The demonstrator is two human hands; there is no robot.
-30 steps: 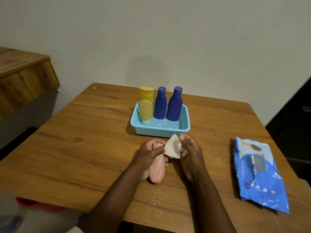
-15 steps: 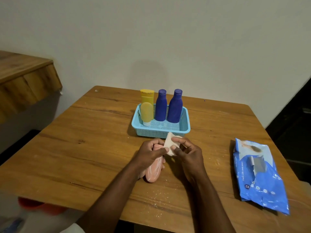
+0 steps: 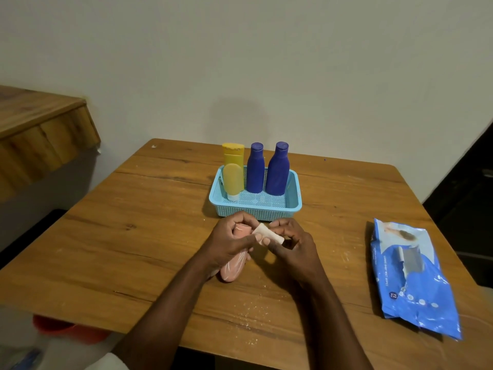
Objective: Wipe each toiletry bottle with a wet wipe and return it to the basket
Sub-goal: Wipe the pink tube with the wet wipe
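wooden desk [image 3: 133, 236] pushed against a plain pale wall [image 3: 293, 62], grain running left-right, white crumbs or dust scattered near the front edge. wooden ledge [image 3: 40, 129] sticks out from the wall at far left, higher than the desk top. dark opening at far right. something red [image 3: 66, 329] sits on the floor under the front-left corner, blurred.

pink bottle [image 3: 232, 267] is off the desk just in front of the basket [image 3: 256, 204]. left hand [image 3: 232, 241] grips its upper half, fingers curled round it. long axis runs near-far, tilted: base toward me and slightly left, cap end toward the basket. right hand [image 3: 293, 244] pinches a folded white wipe [image 3: 268, 233] between thumb and fingers, wipe touching the bottle's top end.

basket is light blue, mesh walls, sits mid-desk toward the wall. yellow tube [image 3: 233, 173] stands cap-down at its left, two blue bottles [image 3: 255, 169] [image 3: 278, 170] upright beside it along the back wall. front half of the basket floor is bare.

blue wipes pack [image 3: 410, 276] lies flat at right, well apart from the hands, its near corner close to the front edge. wide bare wood left of the hands and between hands and pack.
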